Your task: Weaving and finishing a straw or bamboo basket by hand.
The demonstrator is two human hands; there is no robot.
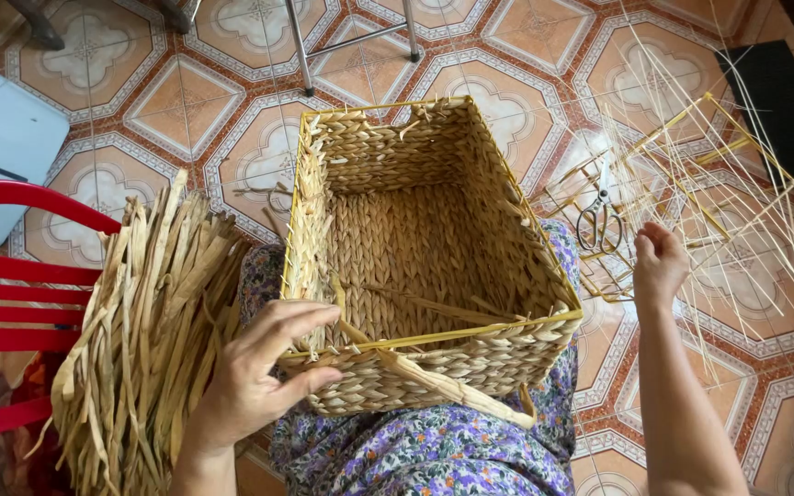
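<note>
A square woven straw basket [498, 197] on a yellow wire frame rests on my lap, open side up. My left hand [255, 377] grips its near left corner, thumb on the outer wall and fingers over the rim. A loose flat straw strand [443, 386] hangs off the near rim. My right hand [659, 262] reaches out to the right over the floor, fingers curled, close to a pair of scissors [599, 220] and thin pale reeds; whether it pinches a reed is unclear.
A bundle of dried straw strips [149, 340] lies over a red plastic chair [11, 276] at left. Bare yellow wire frames and thin reeds [719, 174] are spread on the patterned tile floor at right. Metal stool legs [300, 46] stand behind the basket.
</note>
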